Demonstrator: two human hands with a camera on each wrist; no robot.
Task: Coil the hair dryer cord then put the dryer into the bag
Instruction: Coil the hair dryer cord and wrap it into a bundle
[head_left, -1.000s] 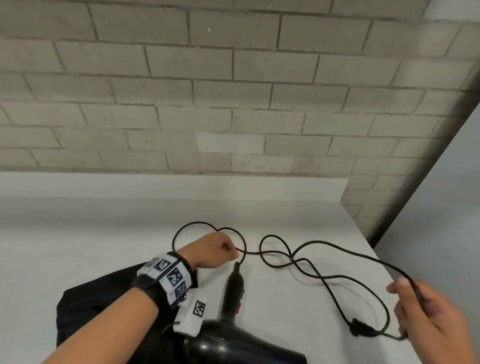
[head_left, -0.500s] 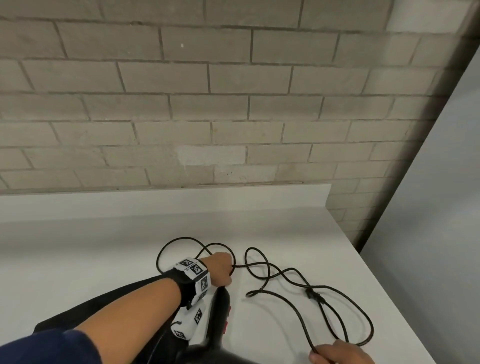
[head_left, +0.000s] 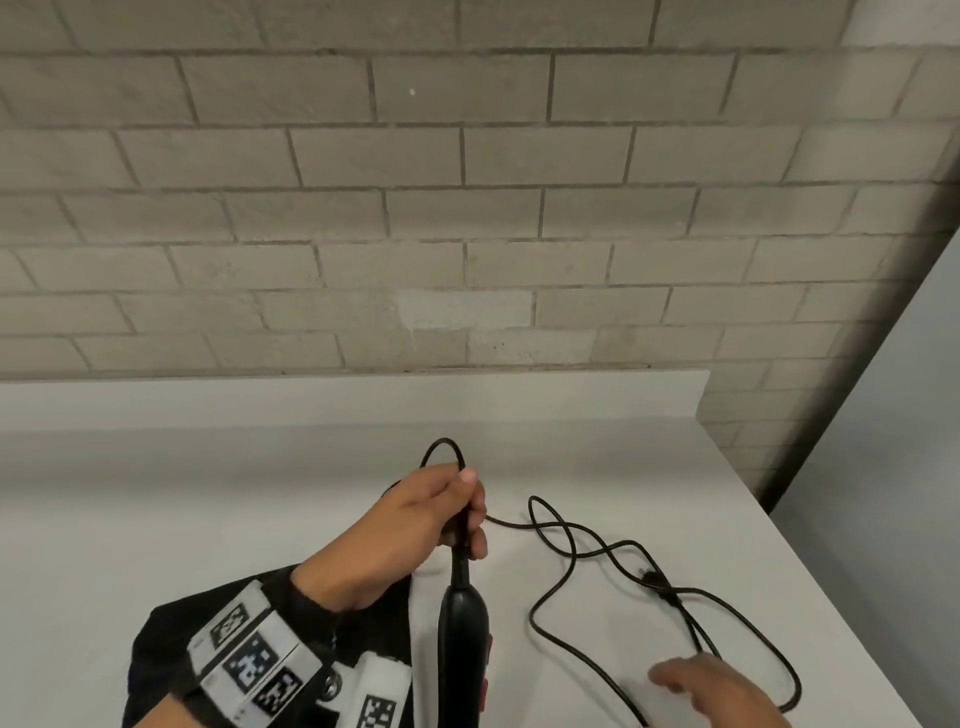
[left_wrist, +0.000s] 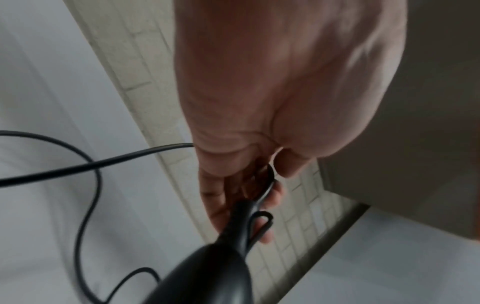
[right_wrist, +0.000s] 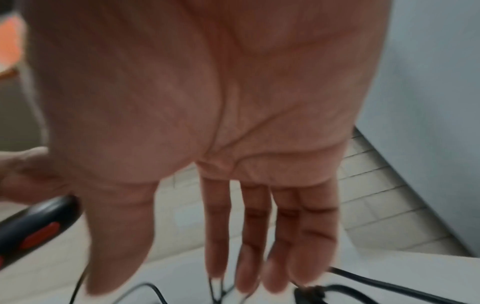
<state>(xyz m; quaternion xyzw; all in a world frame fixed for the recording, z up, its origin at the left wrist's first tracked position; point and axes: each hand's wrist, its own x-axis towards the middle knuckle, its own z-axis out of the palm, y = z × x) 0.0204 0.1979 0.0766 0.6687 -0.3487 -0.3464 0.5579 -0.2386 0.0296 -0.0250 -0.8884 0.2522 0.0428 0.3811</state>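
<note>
on counter | left hand grips cord | no legible writing

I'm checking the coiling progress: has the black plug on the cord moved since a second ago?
Yes. The black plug on the thin black cord now lies farther from the white counter's front edge, nearer the black hair dryer handle.

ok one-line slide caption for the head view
Left hand grips black hair dryer's cord end; black cord lies loose on white counter.
</note>
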